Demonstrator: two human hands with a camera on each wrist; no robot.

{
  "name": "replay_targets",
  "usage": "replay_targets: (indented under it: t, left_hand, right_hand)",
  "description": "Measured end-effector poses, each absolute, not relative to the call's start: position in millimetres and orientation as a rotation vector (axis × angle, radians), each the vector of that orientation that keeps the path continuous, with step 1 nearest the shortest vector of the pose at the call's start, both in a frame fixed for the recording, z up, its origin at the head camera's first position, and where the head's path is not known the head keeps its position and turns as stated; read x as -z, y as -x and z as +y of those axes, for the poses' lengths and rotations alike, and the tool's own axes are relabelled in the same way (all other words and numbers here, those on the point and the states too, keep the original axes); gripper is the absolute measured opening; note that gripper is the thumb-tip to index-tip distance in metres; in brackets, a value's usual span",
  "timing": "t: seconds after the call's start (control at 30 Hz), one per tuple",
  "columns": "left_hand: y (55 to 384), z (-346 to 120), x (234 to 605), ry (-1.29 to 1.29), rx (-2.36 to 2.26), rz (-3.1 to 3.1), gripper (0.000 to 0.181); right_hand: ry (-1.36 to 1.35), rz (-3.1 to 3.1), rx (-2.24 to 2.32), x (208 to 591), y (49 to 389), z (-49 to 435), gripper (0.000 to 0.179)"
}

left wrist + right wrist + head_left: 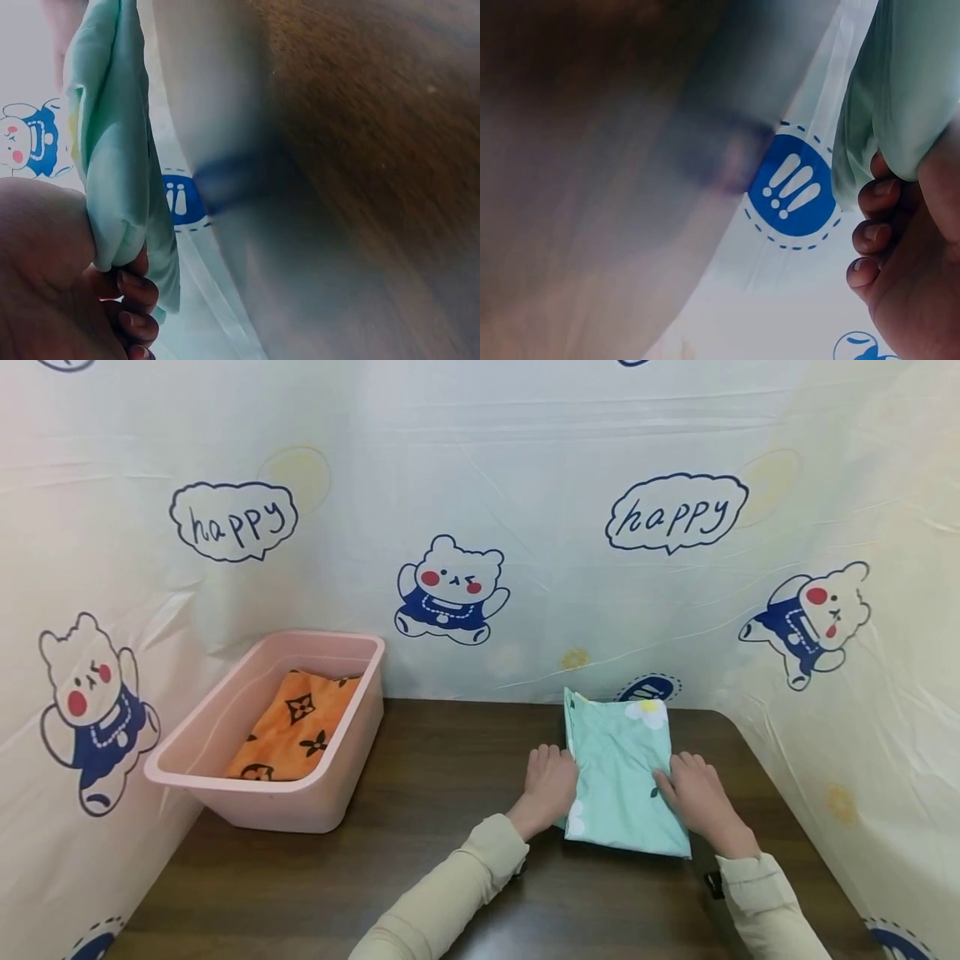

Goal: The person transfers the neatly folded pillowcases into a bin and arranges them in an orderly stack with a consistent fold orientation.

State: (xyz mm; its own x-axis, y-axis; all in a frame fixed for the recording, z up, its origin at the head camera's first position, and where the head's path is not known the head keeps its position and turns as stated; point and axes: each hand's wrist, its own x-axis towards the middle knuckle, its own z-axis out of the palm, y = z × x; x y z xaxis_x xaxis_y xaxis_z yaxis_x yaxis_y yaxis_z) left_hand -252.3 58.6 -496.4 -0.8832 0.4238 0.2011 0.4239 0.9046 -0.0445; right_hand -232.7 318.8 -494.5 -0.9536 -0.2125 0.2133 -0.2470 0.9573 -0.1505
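A folded mint-green cloth (pixel 618 777) with white flower prints is held up off the dark table between both hands. My left hand (pixel 551 785) grips its left edge, fingers curled round the fabric. At the opposite edge my right hand (pixel 701 797) pinches the cloth, thumb on the near face. In the left wrist view the layered folds of the cloth (pixel 120 150) stand on edge above the curled fingers (pixel 139 292). The right wrist view shows the cloth (pixel 915 75) between thumb and bent fingers (pixel 877 196).
A pink plastic bin (pixel 356 752) stands at the table's left, with a folded orange cloth (pixel 300 727) with dark motifs inside. The brown wooden table (pixel 450 760) runs back to a white printed curtain (pixel 555 510), which also hangs along both sides.
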Motion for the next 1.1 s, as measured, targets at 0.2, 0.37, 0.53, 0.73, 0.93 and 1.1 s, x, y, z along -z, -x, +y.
replay_targets:
  t: [0.2, 0.37, 0.53, 0.73, 0.93, 1.1]
  left_hand:
    - [252, 48, 492, 0.634, 0.031, -2.855, 0.025]
    - [250, 36, 487, 0.651, 0.102, -2.832, 0.031]
    - [247, 25, 482, 0.657, 0.174, -2.838, 0.033]
    - [248, 13, 480, 0.653, 0.174, -2.845, 0.033]
    - [250, 3, 479, 0.625, 0.196, -2.852, 0.033]
    - [251, -6, 479, 0.615, 0.206, -2.840, 0.033]
  right_hand:
    - [-0.357, -2.904, -0.283, 491, 235, 309, 0.029]
    - [-0.361, -2.916, -0.302, 488, 236, 301, 0.029]
    - [-0.356, -2.929, -0.321, 485, 237, 293, 0.028]
    - [-0.364, -2.927, -0.356, 482, 239, 282, 0.028]
    - [-0.397, -2.907, -0.405, 483, 241, 271, 0.028]
    - [-0.428, -2.884, -0.435, 485, 243, 263, 0.027]
